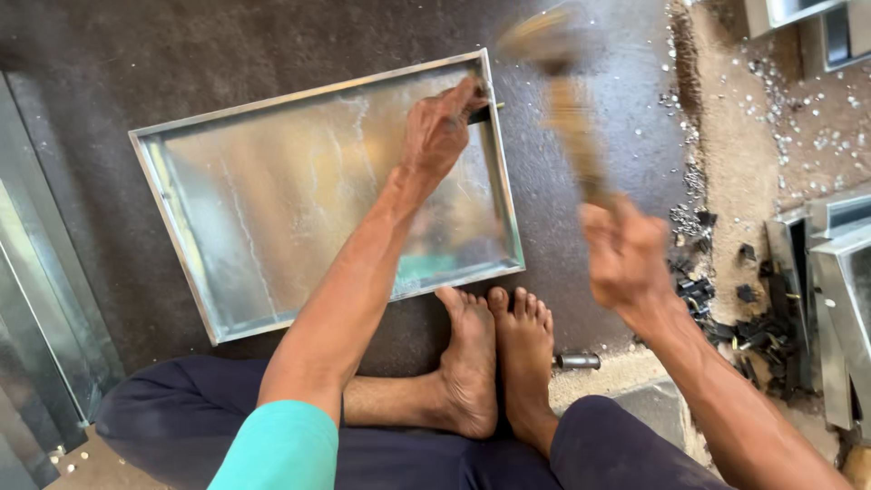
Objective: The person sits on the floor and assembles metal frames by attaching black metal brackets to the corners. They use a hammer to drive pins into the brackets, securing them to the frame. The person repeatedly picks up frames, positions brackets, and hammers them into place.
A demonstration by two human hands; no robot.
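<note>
A shallow sheet-metal tray lies on the dark floor in front of me. My left hand reaches across it and pinches a small metal punch or pin against the tray's far right corner. My right hand is closed around the wooden handle of a hammer, raised above and to the right of that corner; the hammer is blurred with motion. My bare feet rest together at the tray's near edge.
More folded sheet-metal pieces stand at the right, with black offcuts and small bright metal bits scattered beside them. A short metal cylinder lies by my right foot. Long metal panels line the left edge.
</note>
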